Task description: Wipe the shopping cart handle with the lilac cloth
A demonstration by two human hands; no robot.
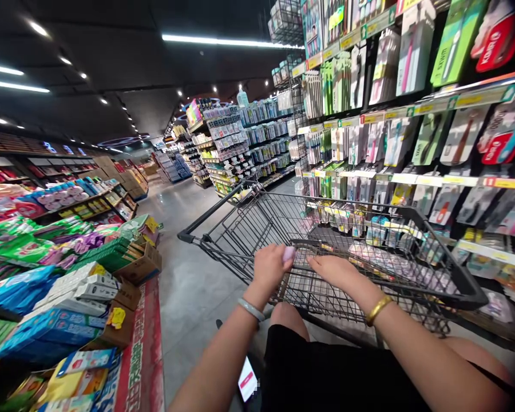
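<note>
Shopping cart lengthwise down the aisle, nose away; left hand closed on its handle, right hand flat.

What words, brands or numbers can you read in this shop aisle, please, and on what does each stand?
"KIMRO", roughly, the letters are blurred: red pack on the top right shelf.
Price tags along the shelf edges: too small to read.
Red floor strip beside the boxes: light characters, too blurred to read.
Packs on the left display: print unreadable.

Brightly lit from ceiling strip lights against a dark ceiling; glare on the polished floor (soft reflections); strong wide-angle bending at edges, shelves on the right slightly blurred.
</note>
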